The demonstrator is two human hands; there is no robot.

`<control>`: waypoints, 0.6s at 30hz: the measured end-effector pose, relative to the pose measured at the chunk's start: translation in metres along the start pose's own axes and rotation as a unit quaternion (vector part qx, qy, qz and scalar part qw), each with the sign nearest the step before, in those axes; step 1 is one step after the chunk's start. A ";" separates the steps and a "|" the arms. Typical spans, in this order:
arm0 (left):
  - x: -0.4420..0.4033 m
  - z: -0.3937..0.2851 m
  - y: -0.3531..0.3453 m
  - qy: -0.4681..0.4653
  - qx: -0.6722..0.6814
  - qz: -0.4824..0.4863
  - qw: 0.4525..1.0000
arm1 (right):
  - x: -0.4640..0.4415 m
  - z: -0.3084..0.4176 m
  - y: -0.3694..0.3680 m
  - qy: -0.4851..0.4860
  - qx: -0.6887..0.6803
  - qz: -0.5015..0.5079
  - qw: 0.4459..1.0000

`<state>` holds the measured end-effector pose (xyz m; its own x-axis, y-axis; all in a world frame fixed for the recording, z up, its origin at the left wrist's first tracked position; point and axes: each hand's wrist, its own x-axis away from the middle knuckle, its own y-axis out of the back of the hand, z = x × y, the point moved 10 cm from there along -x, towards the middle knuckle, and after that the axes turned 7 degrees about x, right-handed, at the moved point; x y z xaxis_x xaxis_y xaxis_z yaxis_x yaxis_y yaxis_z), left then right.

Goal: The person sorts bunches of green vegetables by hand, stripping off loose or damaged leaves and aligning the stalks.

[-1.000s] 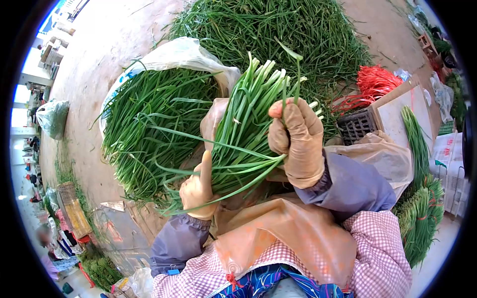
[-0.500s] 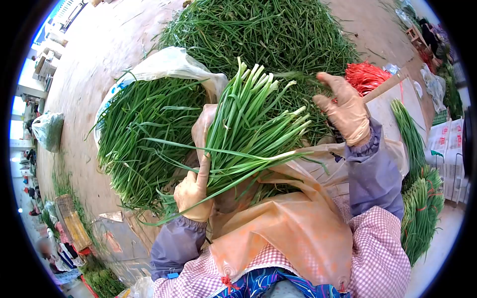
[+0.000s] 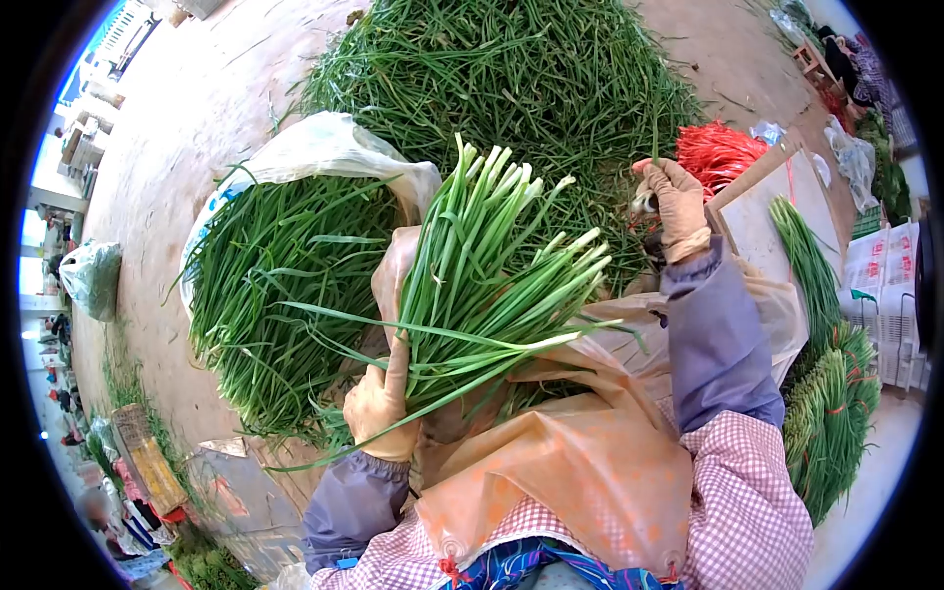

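Our left hand (image 3: 379, 418) is holding a bunch of greens (image 3: 501, 265), seemingly untied, past the upper edge of the apron (image 3: 580, 442); our right hand (image 3: 678, 202) is apparently pinching a green blade (image 3: 656, 138). Tied bundles (image 3: 831, 423), seemingly finished, are lying rightward; loose greens (image 3: 280, 285) are filling the bag (image 3: 320, 143).

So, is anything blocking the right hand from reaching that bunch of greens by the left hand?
Nothing visible does: the gap between the right hand and the bunch of greens looks open in this view, with the loose pile showing beyond it.
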<state>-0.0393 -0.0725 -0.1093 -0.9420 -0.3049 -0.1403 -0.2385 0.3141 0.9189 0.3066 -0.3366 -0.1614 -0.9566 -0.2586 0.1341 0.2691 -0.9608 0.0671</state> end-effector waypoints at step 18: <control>0.000 0.002 -0.002 0.029 -0.014 0.018 0.999 | -0.049 0.004 0.082 0.022 -0.208 -0.101 0.973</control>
<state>-0.0390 -0.0709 -0.1123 -0.9342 -0.3461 -0.0867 -0.1982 0.3013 0.9327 0.3760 -0.4018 -0.1586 -0.9916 -0.0556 0.1170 0.0155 -0.9477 -0.3188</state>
